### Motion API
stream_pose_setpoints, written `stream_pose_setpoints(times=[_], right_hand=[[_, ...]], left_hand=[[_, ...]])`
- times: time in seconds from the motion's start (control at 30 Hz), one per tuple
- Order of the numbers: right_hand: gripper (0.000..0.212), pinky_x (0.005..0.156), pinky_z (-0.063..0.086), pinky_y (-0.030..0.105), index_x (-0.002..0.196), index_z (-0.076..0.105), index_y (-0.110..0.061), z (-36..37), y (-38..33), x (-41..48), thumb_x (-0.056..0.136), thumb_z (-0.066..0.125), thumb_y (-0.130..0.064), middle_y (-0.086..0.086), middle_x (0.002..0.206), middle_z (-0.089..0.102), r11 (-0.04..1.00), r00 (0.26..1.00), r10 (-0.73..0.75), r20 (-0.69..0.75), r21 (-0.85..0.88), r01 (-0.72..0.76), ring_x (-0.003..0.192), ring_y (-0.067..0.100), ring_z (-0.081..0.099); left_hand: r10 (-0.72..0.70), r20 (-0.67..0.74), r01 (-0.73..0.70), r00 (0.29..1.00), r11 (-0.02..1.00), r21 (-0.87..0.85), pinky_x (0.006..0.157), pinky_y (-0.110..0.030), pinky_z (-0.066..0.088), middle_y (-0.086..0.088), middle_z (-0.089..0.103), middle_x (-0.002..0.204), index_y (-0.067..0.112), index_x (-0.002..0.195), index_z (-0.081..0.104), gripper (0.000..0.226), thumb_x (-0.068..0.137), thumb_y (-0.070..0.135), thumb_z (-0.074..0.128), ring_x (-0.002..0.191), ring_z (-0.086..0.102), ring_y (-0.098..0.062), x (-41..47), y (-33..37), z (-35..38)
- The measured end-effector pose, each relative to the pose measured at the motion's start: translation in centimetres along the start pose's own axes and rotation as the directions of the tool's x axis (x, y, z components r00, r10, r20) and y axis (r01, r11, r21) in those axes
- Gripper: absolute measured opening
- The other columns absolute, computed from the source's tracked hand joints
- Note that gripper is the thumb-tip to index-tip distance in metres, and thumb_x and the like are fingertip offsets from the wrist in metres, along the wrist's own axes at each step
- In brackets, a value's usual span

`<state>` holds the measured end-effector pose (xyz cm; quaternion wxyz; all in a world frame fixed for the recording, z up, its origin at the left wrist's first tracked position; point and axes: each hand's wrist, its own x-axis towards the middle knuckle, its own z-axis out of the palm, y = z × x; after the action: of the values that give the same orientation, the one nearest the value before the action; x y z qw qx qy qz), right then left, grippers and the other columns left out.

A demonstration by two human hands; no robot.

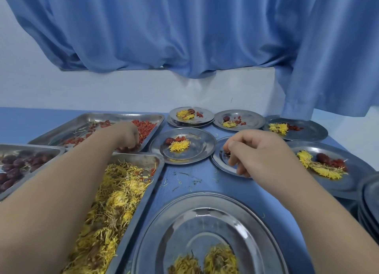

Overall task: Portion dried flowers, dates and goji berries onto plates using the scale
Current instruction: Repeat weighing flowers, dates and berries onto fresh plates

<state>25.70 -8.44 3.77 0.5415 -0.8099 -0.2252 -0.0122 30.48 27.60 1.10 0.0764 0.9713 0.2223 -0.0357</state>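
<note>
Blue bench (196, 183) in the foreground, its top scattered with stray petals. It stands against a white wall (123, 89), and a blue curtain (184, 37) hangs in folds above.

Three rectangular steel trays sit on the left. The far tray (127, 115) holds goji berries (146, 126), the left tray (30, 147) holds dark dates (12, 168), and the near tray (141, 157) is heaped with yellow dried flowers (114, 202).

Five round steel plates already carry a portion of flowers, a date and berries. Three stand in a far row (202, 114) (250, 117) (313, 132), one is at the centre (201, 146) and one at the right (352, 183). A sixth plate (220, 165) lies partly under the right hand (260, 152). A seventh, larger plate (205, 222) lies nearest the viewer, with two clumps of flowers on it. A stack of bare plates (369, 197) shows at the right edge.

The left hand (127, 137) reaches into the berry tray, its grip curled down among the berries. Whether it holds any cannot be told. The right hand hovers over the sixth plate. Its grip is closed, thumb and forefinger pinching small dark red bits that look like goji berries.
</note>
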Motion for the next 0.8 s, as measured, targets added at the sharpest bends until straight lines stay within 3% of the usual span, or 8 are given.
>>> stream_pose_setpoints(times=[0.2,0.6,0.7,0.8], right_hand=[[0.023,0.05,0.049,0.03,0.069,0.067,-0.026,-0.2,-0.1,-0.1,0.087,0.055,-0.02,-0.002,0.061,0.067,0.999,0.999,-0.045,-0.007,-0.013,0.045,0.048,0.007,0.053],[0.023,0.056,0.052,0.038,0.07,0.067,-0.031,-0.3,0.1,0.1,0.087,0.055,-0.021,0.003,0.064,0.067,0.998,0.998,-0.067,-0.016,-0.006,0.067,0.052,0.014,0.053],[0.023,0.056,0.051,0.036,0.069,0.067,-0.029,-0.3,0.1,0.2,0.087,0.055,-0.021,0.002,0.063,0.067,0.998,0.998,-0.061,-0.024,0.0,0.061,0.051,0.012,0.053],[0.023,0.054,0.05,0.032,0.068,0.067,-0.027,-0.6,0.0,0.2,0.087,0.055,-0.021,-0.005,0.06,0.067,0.999,0.998,-0.05,-0.028,0.013,0.05,0.047,0.006,0.053]], left_hand=[[0.063,-0.173,-0.068,0.983,0.998,-0.02,0.062,-0.026,0.046,0.002,0.064,0.087,0.02,0.074,0.064,0.022,0.081,-0.001,0.064,0.076,0.06,-0.012,-0.2,-0.8,-0.8],[0.044,-0.229,-0.074,0.972,0.989,-0.127,0.063,-0.027,0.044,0.0,0.065,0.086,0.014,0.076,0.064,0.02,0.076,-0.006,0.061,0.079,0.06,-0.014,-1.3,-1.8,-0.9],[0.032,-0.26,-0.089,0.965,0.974,-0.208,0.063,-0.027,0.049,-0.002,0.068,0.083,0.013,0.077,0.065,0.018,0.076,-0.005,0.063,0.079,0.064,-0.018,-1.9,-2.3,-1.2],[0.017,-0.263,-0.132,0.965,0.895,-0.425,0.067,-0.03,0.054,-0.009,0.071,0.08,0.008,0.08,0.067,0.012,0.078,-0.004,0.066,0.077,0.07,-0.024,-3.1,-2.2,-1.8]])
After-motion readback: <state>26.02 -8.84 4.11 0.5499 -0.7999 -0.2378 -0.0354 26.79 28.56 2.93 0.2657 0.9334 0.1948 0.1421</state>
